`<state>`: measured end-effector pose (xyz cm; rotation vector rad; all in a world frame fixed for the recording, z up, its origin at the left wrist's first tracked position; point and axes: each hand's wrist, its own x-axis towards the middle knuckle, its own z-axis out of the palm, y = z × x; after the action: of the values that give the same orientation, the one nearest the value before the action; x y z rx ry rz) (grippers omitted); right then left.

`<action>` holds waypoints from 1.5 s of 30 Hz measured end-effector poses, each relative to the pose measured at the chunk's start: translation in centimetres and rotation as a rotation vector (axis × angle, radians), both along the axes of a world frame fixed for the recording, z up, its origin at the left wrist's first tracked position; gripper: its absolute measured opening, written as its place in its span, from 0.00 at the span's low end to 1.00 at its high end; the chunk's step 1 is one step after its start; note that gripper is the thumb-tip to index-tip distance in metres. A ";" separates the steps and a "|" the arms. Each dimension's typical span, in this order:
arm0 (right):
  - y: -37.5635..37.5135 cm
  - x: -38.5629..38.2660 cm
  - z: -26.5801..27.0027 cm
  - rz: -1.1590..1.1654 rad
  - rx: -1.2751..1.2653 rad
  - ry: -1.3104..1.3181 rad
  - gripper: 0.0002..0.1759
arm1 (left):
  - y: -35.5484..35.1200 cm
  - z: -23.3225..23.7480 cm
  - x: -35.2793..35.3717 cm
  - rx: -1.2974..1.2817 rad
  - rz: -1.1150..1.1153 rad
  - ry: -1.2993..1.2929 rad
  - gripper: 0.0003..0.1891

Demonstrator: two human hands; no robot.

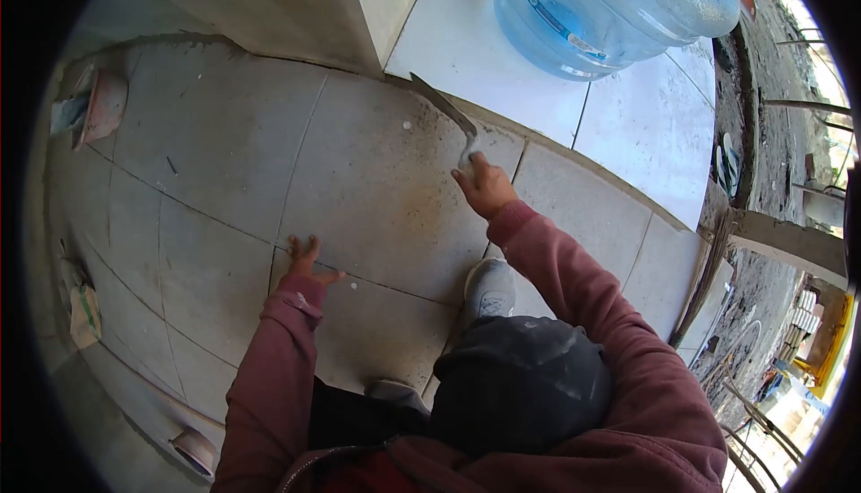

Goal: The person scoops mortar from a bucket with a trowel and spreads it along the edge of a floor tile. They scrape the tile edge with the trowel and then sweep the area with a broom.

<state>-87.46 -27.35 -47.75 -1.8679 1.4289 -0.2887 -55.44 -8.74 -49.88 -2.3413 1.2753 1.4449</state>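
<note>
In my right hand (pixel 485 186) is the handle of a trowel (pixel 448 109), its dark blade pointing up and left beside the edge of the white tiled step (pixel 484 53). My fingers are wrapped round the handle. Lower and to the left, my left hand (pixel 308 262) has its fingers spread over the grey floor tiles (pixel 359 170), near a joint between them, and holds nothing. Brownish dust lies on the tile below the trowel blade.
A large blue water bottle (pixel 601 17) stands on the white step. A wall corner (pixel 386 8) rises left of it. Buckets (pixel 106 107) (pixel 193 450) and a bag (pixel 85 315) are at the left. My shoe (pixel 491 288) is below my right hand.
</note>
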 end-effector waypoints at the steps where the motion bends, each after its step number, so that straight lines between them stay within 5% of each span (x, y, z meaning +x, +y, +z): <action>1: 1.5 -1.9 -0.1 -0.041 0.006 -0.009 0.22 | 0.2 0.0 -0.1 0.026 -0.034 -0.025 0.60; 5: 3.8 -5.8 -1.3 -0.152 0.094 -0.082 0.21 | -0.7 1.3 -1.5 0.115 -0.064 -0.106 0.57; 10: 0.7 0.4 -1.4 0.002 -0.068 -0.009 0.19 | 0.5 -0.1 -0.6 0.005 -0.022 0.000 0.59; 15: 3.6 -2.3 -0.8 -0.220 0.107 -0.062 0.18 | 0.0 0.5 -0.8 0.063 -0.030 -0.020 0.58; 21: 4.4 -4.1 -1.0 -0.149 -0.034 -0.043 0.17 | 0.7 0.0 -0.8 -0.061 0.001 -0.004 0.60; 25: 1.9 -1.3 -1.0 -0.130 0.171 -0.046 0.18 | -0.3 -0.1 -0.8 0.041 -0.044 -0.048 0.60; 27: 0.1 1.7 -0.8 -0.013 -0.006 0.010 0.19 | 0.9 -0.4 -0.7 0.036 -0.047 -0.034 0.60; 33: 3.4 -2.2 -0.6 -0.183 0.088 -0.134 0.20 | -0.2 -0.5 -0.5 0.138 -0.038 -0.043 0.61; 37: -0.5 3.6 -0.6 0.004 -0.048 -0.067 0.18 | 1.1 -1.8 0.0 0.029 -0.047 -0.006 0.61; 45: 3.2 1.2 -1.9 -0.091 -0.088 -0.014 0.18 | 0.8 -0.6 -1.0 0.082 -0.047 -0.050 0.62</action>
<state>-86.22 -24.17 -49.64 -1.8693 1.5167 -0.4141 -56.43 -7.96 -50.50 -2.2648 1.2256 1.3884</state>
